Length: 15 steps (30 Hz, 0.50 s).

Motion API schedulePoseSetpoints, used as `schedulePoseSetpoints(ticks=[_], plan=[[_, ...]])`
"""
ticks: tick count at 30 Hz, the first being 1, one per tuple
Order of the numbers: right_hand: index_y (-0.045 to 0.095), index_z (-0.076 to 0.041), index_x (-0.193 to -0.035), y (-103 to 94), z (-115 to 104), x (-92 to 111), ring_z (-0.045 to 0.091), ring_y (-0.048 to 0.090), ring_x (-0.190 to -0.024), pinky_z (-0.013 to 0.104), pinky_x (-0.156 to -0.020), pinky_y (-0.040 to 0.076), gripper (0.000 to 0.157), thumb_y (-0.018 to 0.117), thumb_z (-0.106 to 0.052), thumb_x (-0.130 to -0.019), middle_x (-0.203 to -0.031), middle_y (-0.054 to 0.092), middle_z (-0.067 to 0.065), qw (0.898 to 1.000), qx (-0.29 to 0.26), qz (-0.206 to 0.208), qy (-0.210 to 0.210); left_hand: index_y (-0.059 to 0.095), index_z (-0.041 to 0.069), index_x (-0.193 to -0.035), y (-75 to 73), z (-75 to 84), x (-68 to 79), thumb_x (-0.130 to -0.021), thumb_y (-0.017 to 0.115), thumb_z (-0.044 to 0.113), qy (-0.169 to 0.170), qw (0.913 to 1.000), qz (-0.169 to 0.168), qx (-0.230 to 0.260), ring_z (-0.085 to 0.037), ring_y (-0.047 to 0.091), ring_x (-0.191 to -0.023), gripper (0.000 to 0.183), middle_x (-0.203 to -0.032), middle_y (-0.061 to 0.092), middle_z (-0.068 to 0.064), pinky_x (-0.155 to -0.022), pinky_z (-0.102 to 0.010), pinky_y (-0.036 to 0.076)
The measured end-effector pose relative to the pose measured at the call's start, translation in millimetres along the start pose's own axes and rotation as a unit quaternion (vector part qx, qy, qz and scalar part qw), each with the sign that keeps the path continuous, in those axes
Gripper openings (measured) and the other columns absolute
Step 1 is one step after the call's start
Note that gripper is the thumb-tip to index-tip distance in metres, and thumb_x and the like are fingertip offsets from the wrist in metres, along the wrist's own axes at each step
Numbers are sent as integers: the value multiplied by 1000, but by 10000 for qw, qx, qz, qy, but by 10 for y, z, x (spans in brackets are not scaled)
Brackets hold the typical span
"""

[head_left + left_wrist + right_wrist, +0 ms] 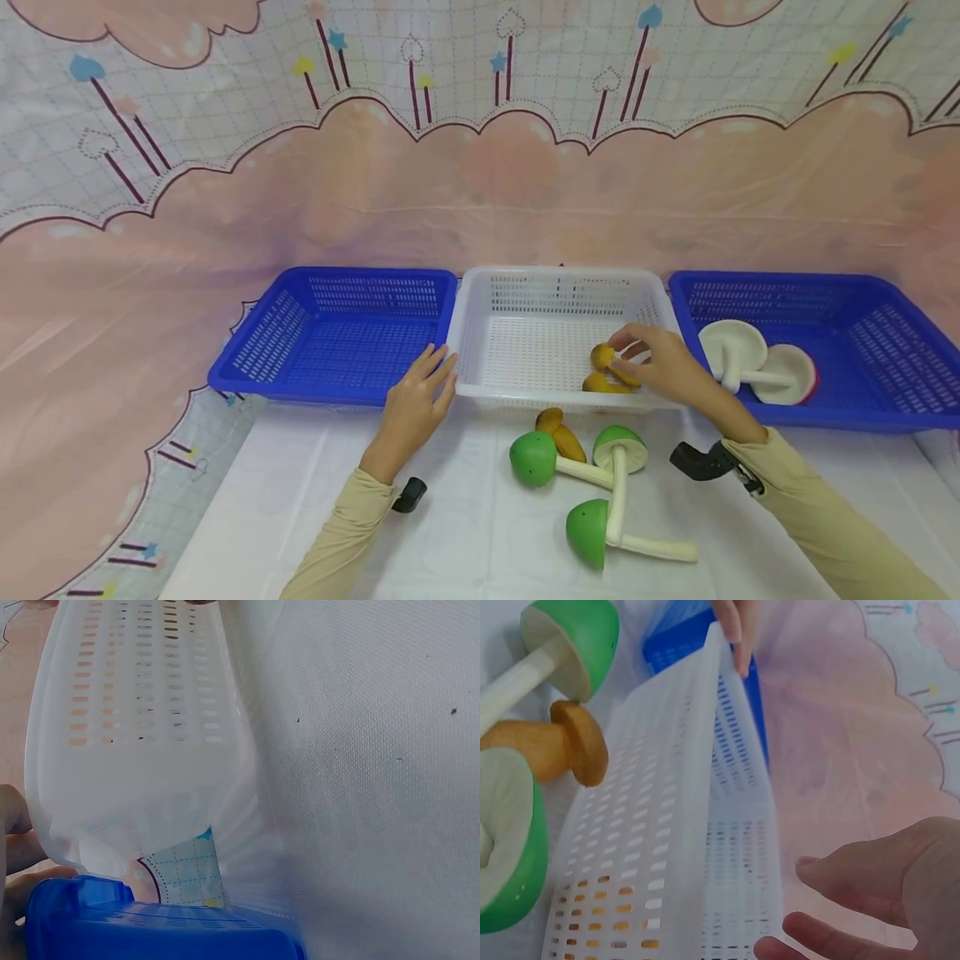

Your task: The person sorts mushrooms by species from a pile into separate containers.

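My right hand (660,362) is over the right part of the white basket (562,401), thumb and fingers parted with nothing between them in the right wrist view. Just beside its fingertips, two brown toy mushrooms (602,357) lie inside that basket. My left hand (420,396) rests where the white basket meets the left blue basket (330,390), fingers extended over the rims. On the table in front lie green-capped toy mushrooms (533,458) with pale stems, some touching one another. Another brown mushroom (568,443) is partly hidden behind them.
In the right blue basket (862,412) sit two toy mushrooms (732,348) with pale undersides up, one showing a red edge. White cloth covers the table (465,533). A patterned curtain (480,192) hangs behind the three baskets. Each wrist wears a black camera mount.
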State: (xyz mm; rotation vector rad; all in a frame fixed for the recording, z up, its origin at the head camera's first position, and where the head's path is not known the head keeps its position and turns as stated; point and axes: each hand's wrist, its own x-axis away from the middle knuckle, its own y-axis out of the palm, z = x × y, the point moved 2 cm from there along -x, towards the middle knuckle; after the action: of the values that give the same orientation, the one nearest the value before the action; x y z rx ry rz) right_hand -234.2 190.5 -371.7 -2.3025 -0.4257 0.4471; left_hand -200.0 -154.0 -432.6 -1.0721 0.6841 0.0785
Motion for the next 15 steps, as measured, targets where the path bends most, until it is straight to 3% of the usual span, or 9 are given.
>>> schedulePoseSetpoints(ticks=[15], plan=[[66,-3,-99,110,-318,206,27,64,-86,31,-67,53,17,71,-4,-83,-96,67,8,9995,-116,135,-244,64,4,-123,-4,-12,9,-95,56,17,-2,10000,17,34,-31,48,-126,32,-131,56,-14,-79,-51,52]])
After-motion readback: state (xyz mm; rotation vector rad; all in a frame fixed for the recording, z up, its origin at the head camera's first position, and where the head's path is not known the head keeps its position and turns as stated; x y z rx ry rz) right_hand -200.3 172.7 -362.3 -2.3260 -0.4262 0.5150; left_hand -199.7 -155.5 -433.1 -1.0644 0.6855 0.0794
